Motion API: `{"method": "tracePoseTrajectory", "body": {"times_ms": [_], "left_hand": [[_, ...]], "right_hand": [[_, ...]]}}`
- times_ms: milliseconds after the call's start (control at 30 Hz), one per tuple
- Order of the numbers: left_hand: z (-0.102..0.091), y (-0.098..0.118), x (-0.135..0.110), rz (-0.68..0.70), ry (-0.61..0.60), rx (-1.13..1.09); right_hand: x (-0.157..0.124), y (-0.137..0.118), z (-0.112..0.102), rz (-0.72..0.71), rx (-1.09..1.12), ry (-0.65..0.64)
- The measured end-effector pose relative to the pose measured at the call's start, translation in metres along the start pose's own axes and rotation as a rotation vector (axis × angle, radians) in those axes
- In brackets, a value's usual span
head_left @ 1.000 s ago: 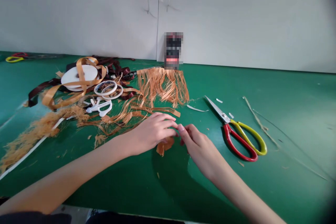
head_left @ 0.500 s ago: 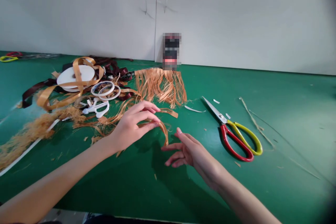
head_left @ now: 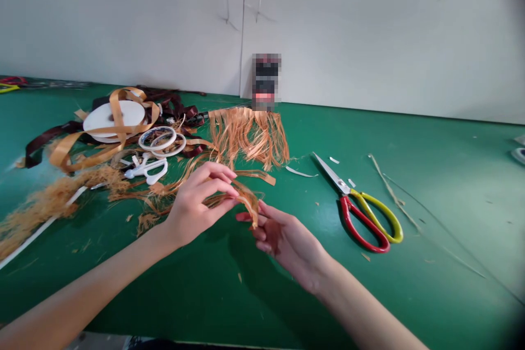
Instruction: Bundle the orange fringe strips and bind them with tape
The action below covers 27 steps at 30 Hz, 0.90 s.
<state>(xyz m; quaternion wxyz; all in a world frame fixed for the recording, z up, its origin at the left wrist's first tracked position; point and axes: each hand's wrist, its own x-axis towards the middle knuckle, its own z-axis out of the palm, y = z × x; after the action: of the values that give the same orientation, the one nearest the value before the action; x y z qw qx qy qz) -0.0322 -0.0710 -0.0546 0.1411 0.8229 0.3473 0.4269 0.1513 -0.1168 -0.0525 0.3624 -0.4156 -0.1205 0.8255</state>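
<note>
My left hand pinches a bundle of thin orange ribbon strips a little above the green table. The strips arch over to my right hand, whose fingers are spread and turned palm up, touching the hanging ends. Both hands hover near the table's middle front. More orange strips trail left from my left hand into a tangle on the table.
Red-and-yellow scissors lie shut to the right of my hands. A fan of orange fringe lies behind them. At the left are a white ribbon spool, white rings, white plastic snips, dark ribbon and frayed fibre.
My left hand lifted the orange strips off the table. My right hand let go, opened, then came back under the strips' hanging ends.
</note>
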Motion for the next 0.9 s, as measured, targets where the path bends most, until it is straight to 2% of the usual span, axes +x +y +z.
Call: {"method": "tracePoseTrajectory", "body": {"times_ms": [167,300,433,533,700,767,900], "left_hand": [[0.006,0.005,-0.016,0.174,-0.098,0.168],[0.017,0.013,-0.027,0.310,-0.162,0.220],[0.028,0.019,-0.036,0.379,-0.263,0.329],[0.034,0.019,-0.042,0.412,-0.363,0.400],[0.038,0.020,-0.047,0.521,-0.371,0.531],[0.040,0.021,-0.046,0.516,-0.368,0.583],[0.046,0.021,-0.044,0.400,-0.352,0.569]], "right_hand": [[0.001,-0.013,-0.017,-0.104,-0.267,0.269],[0.006,-0.030,-0.031,-0.171,-0.616,0.371],[0.016,-0.049,-0.044,-0.166,-0.910,0.368],[0.024,-0.060,-0.054,-0.150,-1.038,0.301],[0.033,-0.067,-0.056,-0.201,-1.225,0.188],[0.034,-0.067,-0.053,-0.264,-1.295,0.153],[0.036,-0.065,-0.045,-0.338,-1.433,0.174]]}}
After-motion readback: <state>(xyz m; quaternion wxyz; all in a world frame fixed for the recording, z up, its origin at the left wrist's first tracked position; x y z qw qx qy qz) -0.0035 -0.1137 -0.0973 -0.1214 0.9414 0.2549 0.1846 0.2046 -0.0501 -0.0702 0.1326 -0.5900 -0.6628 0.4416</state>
